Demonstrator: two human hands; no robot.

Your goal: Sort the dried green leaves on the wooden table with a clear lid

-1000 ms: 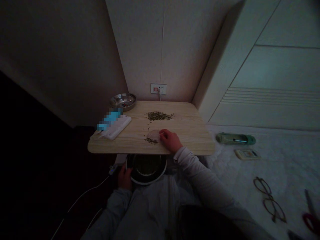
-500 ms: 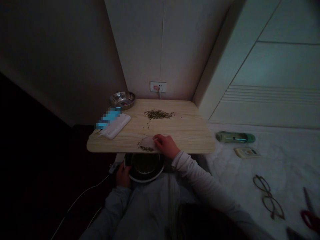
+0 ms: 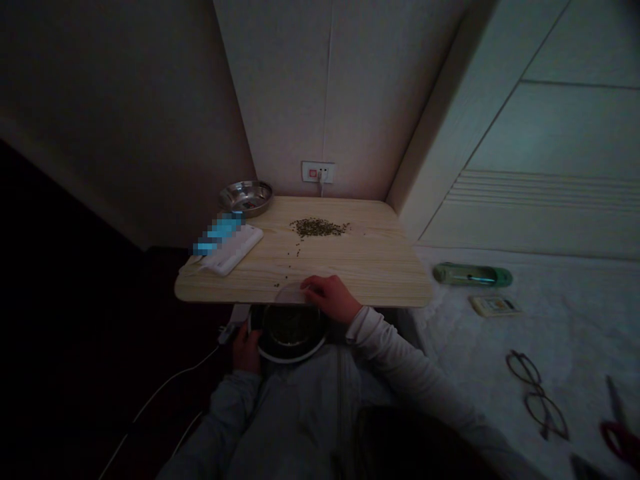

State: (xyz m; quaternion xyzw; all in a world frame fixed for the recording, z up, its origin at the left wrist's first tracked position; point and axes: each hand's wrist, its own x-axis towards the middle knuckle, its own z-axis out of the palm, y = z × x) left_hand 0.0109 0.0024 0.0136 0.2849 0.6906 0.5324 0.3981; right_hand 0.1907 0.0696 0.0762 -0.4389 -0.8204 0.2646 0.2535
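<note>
My right hand (image 3: 331,297) is closed on a small pale card (image 3: 291,293) at the near edge of the wooden table (image 3: 380,267). The card's edge reaches the table's rim, above a dark bowl (image 3: 290,332) with small greenish beans in it. My left hand (image 3: 246,349) grips that bowl's left rim, just under the table edge, in my lap. A pile of small dark beans (image 3: 319,228) lies at the back middle of the table, with a few loose ones trailing toward the card.
A steel dish (image 3: 247,198) sits at the table's back left, a white flat object (image 3: 231,249) with a blurred blue thing on it at the left. A wall socket (image 3: 318,172) is behind. On the white surface to the right lie a green case (image 3: 471,275), glasses (image 3: 537,393) and scissors (image 3: 619,427).
My right hand dragged the card and a small clump of beans toward me, from mid-table to the near edge; the clump is gone from the table. My left hand kept hold of the bowl.
</note>
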